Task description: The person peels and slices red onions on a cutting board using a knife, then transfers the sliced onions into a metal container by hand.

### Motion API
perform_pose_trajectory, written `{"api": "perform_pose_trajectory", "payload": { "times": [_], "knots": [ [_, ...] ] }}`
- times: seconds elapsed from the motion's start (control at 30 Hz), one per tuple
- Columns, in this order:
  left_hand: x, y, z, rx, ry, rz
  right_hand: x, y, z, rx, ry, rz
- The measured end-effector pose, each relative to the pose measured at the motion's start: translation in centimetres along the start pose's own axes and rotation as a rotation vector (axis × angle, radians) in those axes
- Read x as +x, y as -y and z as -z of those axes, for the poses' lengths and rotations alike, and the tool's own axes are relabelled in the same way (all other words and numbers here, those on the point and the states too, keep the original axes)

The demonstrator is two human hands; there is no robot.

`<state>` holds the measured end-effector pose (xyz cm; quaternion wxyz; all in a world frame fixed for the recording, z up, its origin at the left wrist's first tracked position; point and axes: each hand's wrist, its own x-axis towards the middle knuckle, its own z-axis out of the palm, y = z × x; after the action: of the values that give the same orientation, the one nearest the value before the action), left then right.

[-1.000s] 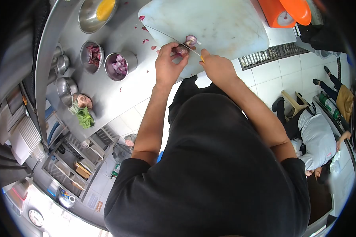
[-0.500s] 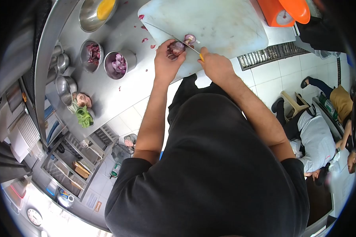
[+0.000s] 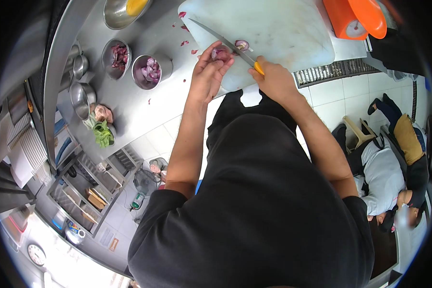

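My left hand (image 3: 209,74) holds a red onion (image 3: 221,54) between its fingers over the near left part of the white cutting board (image 3: 283,29). In my right hand (image 3: 275,79) is the yellow handle of a knife (image 3: 229,44), whose blade points up and left across the board, beside the onion. A cut onion piece (image 3: 242,45) lies on the board just beyond the blade. Left of the board stand a metal pot of peeled onion pieces (image 3: 150,70) and a metal bowl of dark red peels (image 3: 119,56).
An orange scale (image 3: 351,24) stands right of the board. A bowl with something yellow (image 3: 135,6), an empty-looking pot (image 3: 83,98) and green leaves (image 3: 103,134) are on the metal counter (image 3: 165,105). Two people (image 3: 381,168) are at the right.
The onion has turned in my left hand, and its fingers have opened somewhat around it. The knife blade has tilted away from it. The view has shifted slightly; a person at right has moved.
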<state>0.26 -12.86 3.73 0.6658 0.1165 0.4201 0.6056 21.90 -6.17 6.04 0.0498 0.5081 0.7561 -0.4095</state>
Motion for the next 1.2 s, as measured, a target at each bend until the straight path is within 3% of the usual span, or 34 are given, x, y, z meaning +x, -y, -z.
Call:
{"api": "perform_pose_trajectory", "payload": {
  "times": [0.1, 0.3, 0.4, 0.5, 0.7, 0.9, 1.0, 1.2],
  "knots": [
    [-0.2, -0.1, -0.3, 0.024, 0.028, 0.042, -0.7, 0.7, 1.7, 0.083, 0.03, -0.044],
    [0.0, 0.2, 0.3, 0.022, -0.016, 0.084, -1.1, -0.9, 0.8, 0.111, -0.312, 0.135],
    [0.0, 0.3, -0.1, 0.114, -0.035, 0.033, -1.0, -1.4, 1.1, 0.133, -0.346, 0.148],
    [0.2, 0.2, -0.3, 0.112, -0.06, 0.025, -1.4, -0.8, 2.8, 0.117, -0.162, 0.019],
    [0.0, -0.2, -1.5, 0.56, -0.138, -0.033, -2.2, 0.7, 4.3, 0.215, -0.11, -0.031],
    [-0.9, -1.5, -2.6, 0.827, 0.051, -0.097, -2.4, 0.6, 4.7, 0.294, -0.126, 0.022],
    [-1.9, -3.1, -4.6, 0.829, 0.078, 0.027, -2.2, 0.2, 4.9, 0.325, -0.139, 0.111],
    [-2.2, -2.6, -4.1, 0.758, 0.204, -0.067, -2.2, 0.7, 5.9, 0.35, -0.051, 0.17]
  ]
}}
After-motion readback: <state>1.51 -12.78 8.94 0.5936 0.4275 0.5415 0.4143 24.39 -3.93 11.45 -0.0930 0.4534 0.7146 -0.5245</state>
